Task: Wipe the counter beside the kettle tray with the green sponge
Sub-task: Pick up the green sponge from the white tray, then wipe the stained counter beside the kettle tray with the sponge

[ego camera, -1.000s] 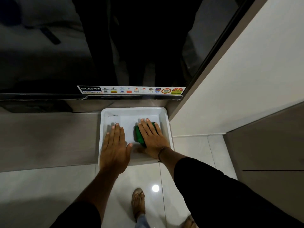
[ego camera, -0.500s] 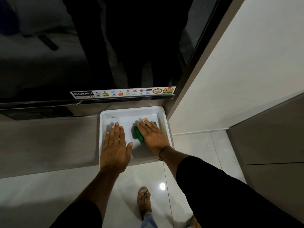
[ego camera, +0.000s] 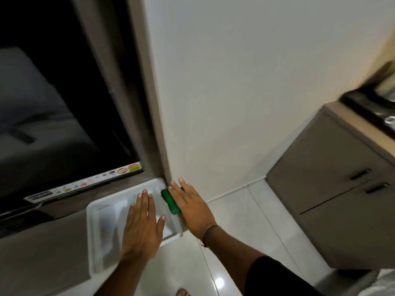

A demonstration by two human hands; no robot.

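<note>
A white rectangular tray (ego camera: 98, 242) sits on the grey counter (ego camera: 42, 253) under a dark TV screen. My left hand (ego camera: 142, 227) lies flat, fingers spread, on the tray's floor. The green sponge (ego camera: 168, 200) is at the tray's right side near the wall corner, pressed under my right hand (ego camera: 192, 207), which covers most of it; only the sponge's left edge shows. The frame is blurred by head motion.
The TV (ego camera: 64, 124) with a sticker strip hangs right behind the tray. A white wall (ego camera: 235, 103) stands at the right of the tray. A grey cabinet (ego camera: 331, 199) with two dark handles is far right, over glossy floor tiles (ego camera: 245, 231).
The view has swung to the right, bringing the cabinet into sight. My right hand slid the sponge toward the tray's right edge; my left hand stays flat on the tray.
</note>
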